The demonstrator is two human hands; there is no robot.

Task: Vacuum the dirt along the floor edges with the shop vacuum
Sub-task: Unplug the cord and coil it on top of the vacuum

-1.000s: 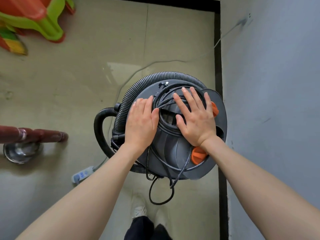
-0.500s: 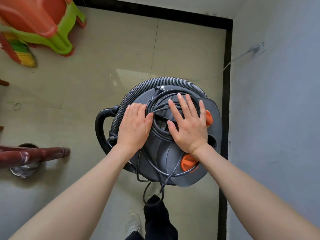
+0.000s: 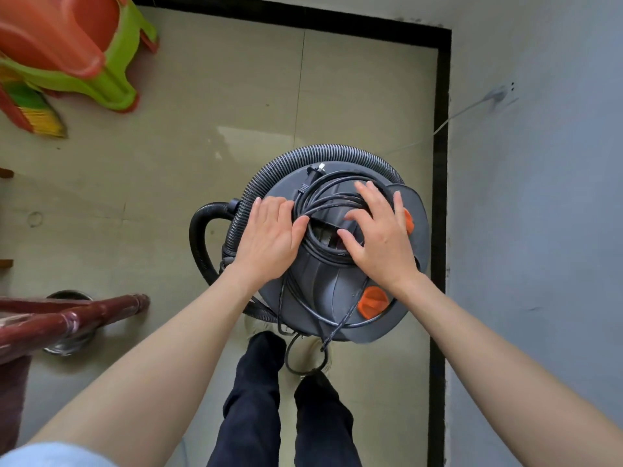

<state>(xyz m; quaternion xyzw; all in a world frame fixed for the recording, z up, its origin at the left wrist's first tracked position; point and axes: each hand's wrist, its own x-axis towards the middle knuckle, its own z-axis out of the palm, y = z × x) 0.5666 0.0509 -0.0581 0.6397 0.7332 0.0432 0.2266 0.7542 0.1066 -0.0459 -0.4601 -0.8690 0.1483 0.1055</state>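
the left hand [image 3: 269,239] lies flat on the top of the shop vacuum [image 3: 337,264], fingers straight and pressed together, thumb touching the coiled power cord [image 3: 323,203]. the right hand [image 3: 381,241] rests on the same lid with fingers spread over the cord coil; whether the fingertips hook the cord cannot be told. the vacuum stands on the floor directly ahead of the person's legs [image 3: 269,399], just beside the black skirting [image 3: 440,197] at the right wall [image 3: 539,230]. its lid is smooth grey plastic, round, with two orange latches [image 3: 372,301] on the right side. the cord is black, glossy and wound in loops on top, one loop hanging off the near edge. a ribbed black hose [image 3: 323,155] curves round the far rim and bends into a smooth loop at the left. the floor [image 3: 219,112] is pale glossy tile with a grout line running away from the viewer. black skirting borders it on the far and right sides, meeting in a corner. open tile lies beyond and left of the vacuum. a green and orange plastic stool [image 3: 67,55] sits well apart at upper left; a dark red wooden rail [image 3: 67,318] crosses at lower left.
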